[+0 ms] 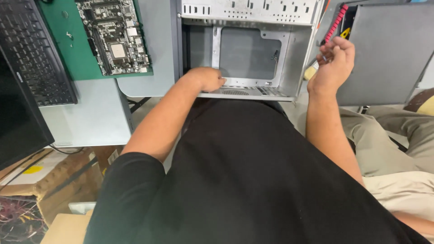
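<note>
An open grey metal computer case lies on the table in front of me, its inside empty. My left hand rests curled on the case's near edge, fingers closed on the metal rim. My right hand is raised just right of the case, fingers curled around the lower end of a red and black screwdriver that points up and away. A motherboard lies on a green mat at the upper left.
A black keyboard and a dark monitor stand at the left. A grey side panel lies at the right. Another person's legs in beige trousers sit at the right. Cardboard boxes and wires lie on the floor.
</note>
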